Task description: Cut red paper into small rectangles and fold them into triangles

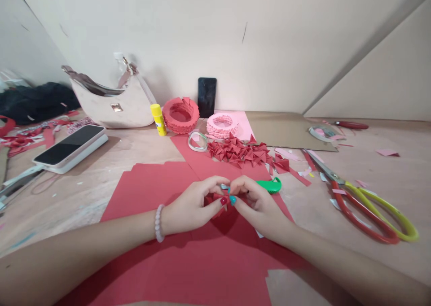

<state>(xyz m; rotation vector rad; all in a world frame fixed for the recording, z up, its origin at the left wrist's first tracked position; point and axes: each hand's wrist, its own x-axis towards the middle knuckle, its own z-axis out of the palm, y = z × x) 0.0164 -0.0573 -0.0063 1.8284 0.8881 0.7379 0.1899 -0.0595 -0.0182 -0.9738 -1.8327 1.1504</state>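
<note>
Left of the green cutter (270,185), left hand (191,206) and right hand (260,203) pinch small red paper (215,197) between fingertips; uneven thumb pressure could skew its folds.

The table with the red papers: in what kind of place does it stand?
Probably a paper-craft workspace: red sheets lie under the hands, folded red pieces are piled behind them, and large scissors rest at the right.
</note>
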